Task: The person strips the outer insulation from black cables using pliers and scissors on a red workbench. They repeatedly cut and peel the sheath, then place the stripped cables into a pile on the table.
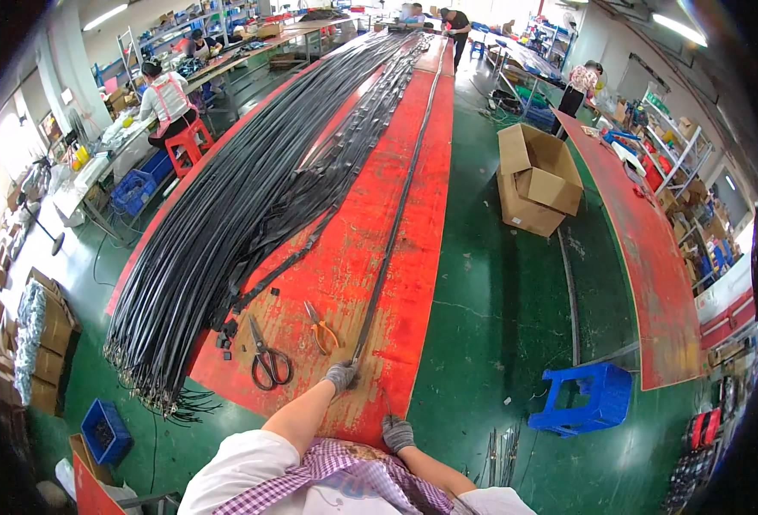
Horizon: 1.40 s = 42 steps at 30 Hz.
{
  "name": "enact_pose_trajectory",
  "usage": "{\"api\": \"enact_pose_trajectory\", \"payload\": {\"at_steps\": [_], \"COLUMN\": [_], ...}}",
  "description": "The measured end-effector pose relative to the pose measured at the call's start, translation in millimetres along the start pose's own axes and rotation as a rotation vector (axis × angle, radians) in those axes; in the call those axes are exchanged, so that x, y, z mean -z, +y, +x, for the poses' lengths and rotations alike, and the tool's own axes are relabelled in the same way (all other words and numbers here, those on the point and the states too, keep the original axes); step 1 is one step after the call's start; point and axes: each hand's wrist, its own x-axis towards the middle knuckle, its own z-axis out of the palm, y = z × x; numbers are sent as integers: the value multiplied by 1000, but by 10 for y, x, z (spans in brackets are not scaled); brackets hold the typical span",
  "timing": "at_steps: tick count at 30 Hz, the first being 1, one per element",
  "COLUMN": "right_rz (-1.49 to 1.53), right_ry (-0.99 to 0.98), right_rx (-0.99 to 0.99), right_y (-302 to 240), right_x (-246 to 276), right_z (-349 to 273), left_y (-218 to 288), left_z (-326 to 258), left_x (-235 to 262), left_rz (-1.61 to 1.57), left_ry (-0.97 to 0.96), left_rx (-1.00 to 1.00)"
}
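Note:
My left hand [342, 375], in a grey glove, is closed round the near end of a long black cable [385, 264]. The cable runs almost straight up the red table [413, 300] to its far end. At the table's near edge, my gloved right hand [398, 434] has its fingers curled together. A thin dark rod [387, 403] sticks up from it. Black-handled scissors [271, 365] lie left of my left hand, and orange-handled pliers [320, 329] lie just beyond it. A large bundle of black cables [199, 249] covers the table's left side, its ends hanging over the edge.
Small black pieces [224, 336] lie beside the bundle. On the green floor to the right are an open cardboard box [529, 202] and a blue plastic stool [585, 402]. Another red table [654, 300] stands farther right. A person [456, 26] is at the far end.

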Motion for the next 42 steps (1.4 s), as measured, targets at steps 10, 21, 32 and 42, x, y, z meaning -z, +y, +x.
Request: {"api": "enact_pose_trajectory", "payload": {"at_steps": [10,21,32,42], "right_rz": [147,165,134,-32], "right_ry": [-15,-102,-163,-178], "right_rx": [-209,-243,-268,-20], "right_y": [-278,-243,-264,-91], "right_x": [418,372,421,220], "right_z": [30,50,65,22], "left_y": [-23,-38,28,73], "left_z": [-1,44,-48,-78], "left_x": [32,46,42,50], "left_rz": [-50,-115,-16,-91], "left_ry": [-29,-40,-56,-63], "left_rx": [4,64,63,73]}}
